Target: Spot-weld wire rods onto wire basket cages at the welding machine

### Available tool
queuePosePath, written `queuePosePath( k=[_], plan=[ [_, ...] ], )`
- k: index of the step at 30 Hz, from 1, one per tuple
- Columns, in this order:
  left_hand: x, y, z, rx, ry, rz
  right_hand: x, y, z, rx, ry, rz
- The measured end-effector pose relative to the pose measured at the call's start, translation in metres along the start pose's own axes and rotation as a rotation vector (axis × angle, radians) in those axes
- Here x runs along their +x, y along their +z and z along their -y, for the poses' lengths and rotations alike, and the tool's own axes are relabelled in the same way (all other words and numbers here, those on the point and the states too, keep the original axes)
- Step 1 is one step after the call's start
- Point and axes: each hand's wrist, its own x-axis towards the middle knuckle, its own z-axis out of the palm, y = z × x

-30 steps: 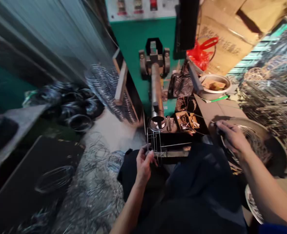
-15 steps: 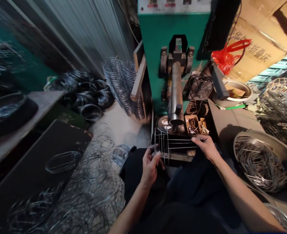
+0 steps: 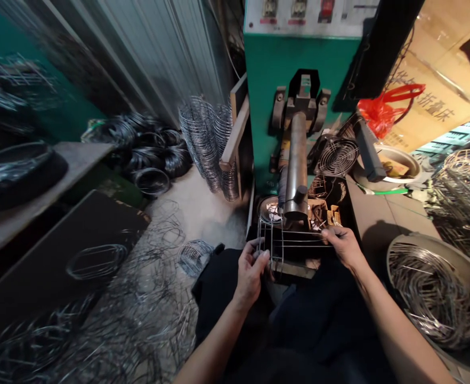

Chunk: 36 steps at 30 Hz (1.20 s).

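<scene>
A small wire rack (image 3: 283, 240) of thin metal rods is held level between my two hands, just under the end of the machine's metal cylinder (image 3: 297, 170). My left hand (image 3: 251, 272) is closed around the rack's left end, its thumb toward me. At the right, my right hand (image 3: 342, 246) pinches the ends of the long rods between thumb and fingers. Behind the rack rises the green machine (image 3: 261, 106) that carries the cylinder. Whether the rack touches the cylinder I cannot tell.
Left of the machine stand stacked wire rings (image 3: 205, 144) beside a wooden bar (image 3: 235, 133). Loose wires (image 3: 151, 298) litter the floor. On the right are a basin of wire pieces (image 3: 430, 288), a bowl (image 3: 395, 165) and a red plastic bag (image 3: 382, 112).
The view has shifted, so the machine sits lower and farther right in it. Both hands keep their hold on the wire rack, which now appears closer beneath the cylinder's end.
</scene>
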Motion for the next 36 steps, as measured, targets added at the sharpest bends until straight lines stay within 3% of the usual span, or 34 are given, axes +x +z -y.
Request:
queuePosePath(
  k=[16, 20, 23, 26, 28, 30, 32, 36],
  plan=[
    [0.016, 0.007, 0.007, 0.015, -0.008, 0.014, 0.012, -0.005, 0.001, -0.033, -0.007, -0.037],
    [0.006, 0.008, 0.006, 0.014, -0.011, 0.014, 0.006, -0.011, 0.003, -0.019, -0.038, -0.029],
    [-0.021, -0.002, -0.010, -0.028, -0.096, 0.056, -0.011, -0.028, 0.009, -0.103, -0.022, 0.131],
    [-0.049, -0.024, -0.043, -0.022, -0.251, 0.323, -0.032, -0.041, 0.015, -0.214, 0.127, 0.387],
    [-0.058, -0.040, -0.063, -0.015, -0.253, 0.487, -0.044, -0.039, 0.012, -0.237, 0.265, 0.496],
    [-0.059, -0.055, -0.069, -0.027, -0.177, 0.496, -0.053, -0.030, 0.001, -0.218, 0.356, 0.585],
    [-0.060, -0.067, -0.057, -0.039, -0.174, 0.436, -0.062, -0.019, -0.018, -0.177, 0.410, 0.677],
    [-0.086, -0.087, -0.007, 0.005, -0.396, 0.299, -0.075, -0.007, -0.054, -0.246, 0.413, 0.728]
  ],
)
